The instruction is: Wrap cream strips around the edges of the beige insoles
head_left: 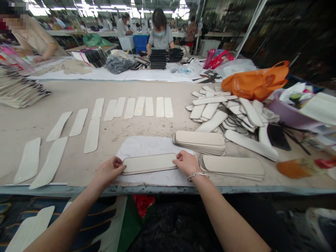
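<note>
A long off-white panel with rounded corners and a dark edge [150, 163] lies over a white cloth [143, 142] in front of me. My left hand [111, 169] pinches the panel's left end between thumb and fingers. At the opposite end, my right hand [187, 162], with a bracelet at its wrist, grips the panel in the same way. Just beyond it is a stack of similar panels [201, 137]. A second stack [233, 165] sits to the right of my right wrist.
Loose white strips [91, 135] lie spread at the left. A heap of edged panels [210, 108] is at the back right, near an orange bag [254, 82], a purple basin [291, 112] and an orange-brown bottle [299, 168]. A co-worker [160, 33] sits across the table.
</note>
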Tool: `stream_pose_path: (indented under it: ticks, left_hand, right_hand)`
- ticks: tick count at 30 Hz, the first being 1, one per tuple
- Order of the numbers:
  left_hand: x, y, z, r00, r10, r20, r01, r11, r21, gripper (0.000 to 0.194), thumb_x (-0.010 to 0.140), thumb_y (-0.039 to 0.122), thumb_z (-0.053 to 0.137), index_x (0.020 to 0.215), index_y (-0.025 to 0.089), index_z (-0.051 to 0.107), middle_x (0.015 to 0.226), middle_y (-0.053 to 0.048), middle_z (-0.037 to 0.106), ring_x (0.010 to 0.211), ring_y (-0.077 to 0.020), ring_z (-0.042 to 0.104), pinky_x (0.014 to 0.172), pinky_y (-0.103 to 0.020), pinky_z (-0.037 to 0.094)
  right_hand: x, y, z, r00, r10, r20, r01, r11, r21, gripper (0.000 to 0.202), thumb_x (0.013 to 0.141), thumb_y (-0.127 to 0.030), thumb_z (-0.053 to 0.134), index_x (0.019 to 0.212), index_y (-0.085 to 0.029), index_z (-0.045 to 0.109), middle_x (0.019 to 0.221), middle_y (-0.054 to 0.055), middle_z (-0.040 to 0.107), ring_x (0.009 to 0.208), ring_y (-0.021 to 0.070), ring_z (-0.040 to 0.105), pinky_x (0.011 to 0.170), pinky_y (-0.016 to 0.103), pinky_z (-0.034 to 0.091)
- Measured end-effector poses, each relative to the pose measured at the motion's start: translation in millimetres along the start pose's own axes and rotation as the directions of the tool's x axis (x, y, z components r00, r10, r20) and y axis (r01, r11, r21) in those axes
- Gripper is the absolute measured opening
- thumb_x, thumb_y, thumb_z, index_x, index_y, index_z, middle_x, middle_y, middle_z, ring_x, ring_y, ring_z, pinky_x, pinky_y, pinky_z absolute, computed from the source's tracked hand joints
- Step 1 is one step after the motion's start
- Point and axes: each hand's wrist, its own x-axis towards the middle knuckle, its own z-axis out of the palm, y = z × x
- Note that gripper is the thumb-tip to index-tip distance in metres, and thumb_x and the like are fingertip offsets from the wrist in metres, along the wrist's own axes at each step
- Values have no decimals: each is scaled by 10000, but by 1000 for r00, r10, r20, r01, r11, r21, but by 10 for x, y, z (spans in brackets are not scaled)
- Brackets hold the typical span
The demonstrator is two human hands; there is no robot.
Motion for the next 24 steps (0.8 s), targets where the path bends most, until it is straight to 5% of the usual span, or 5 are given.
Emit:
stream_pose_path:
  ticks: [14,24]
  left_hand:
    - [-56,58,-35,1000,28,11,-28,999,-22,270,652,428,555,796,204,510,653,13,605,631,-171,583,591,-262,396]
    - [-136,19,-20,994,66,-92,-63,998,26,298,684,424,566,876,198,540,688,12,589,644,-156,569,623,-263,408]
  right_hand:
    - [-4,-16,-21,1000,-10,17,11,1000,-21,112,688,-294,622,749,-211,577,651,-31,632,653,141,570,613,243,356]
    - [29,6,14,1000,-17,21,18,998,-57,110,689,-294,616,750,-210,578,641,-30,635,646,146,578,607,248,352]
